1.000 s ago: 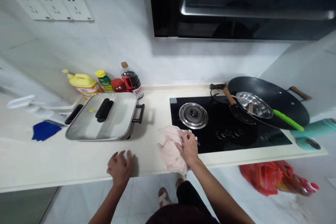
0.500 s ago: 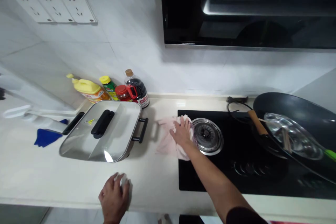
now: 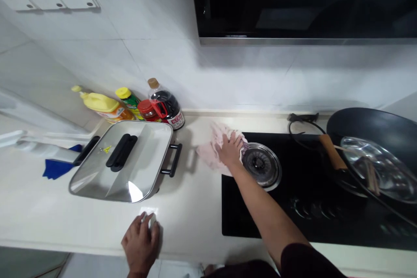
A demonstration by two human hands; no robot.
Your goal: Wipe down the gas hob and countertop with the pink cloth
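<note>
My right hand (image 3: 230, 150) presses down on a pale pink cloth (image 3: 210, 154), fingers bent over it, at the left edge of the black cooktop. The cloth lies partly on the white counter and reaches the cooktop's edge; it is bunched under my fingers. Just right of the cloth is a round metal burner (image 3: 261, 166). My left hand (image 3: 140, 243) rests on the counter near its front edge, fingers somewhat curled and apart. A pale patch shows between its thumb and forefinger, which looks like bare counter or glare. Beyond it stands a rectangular pan with a glass lid (image 3: 143, 156).
Against the wall stand a yellow pump bottle (image 3: 100, 103), a green bottle (image 3: 130, 100), a red-lidded jar (image 3: 148, 108) and a dark sauce bottle (image 3: 167, 104). A blue item (image 3: 57, 168) lies left. A large wok (image 3: 368, 124) sits right, under the black range hood (image 3: 293, 13).
My right hand has slid the cloth back toward the wall, and the cloth's front part has drawn up with it. My left hand stays in place. The view has shifted slightly.
</note>
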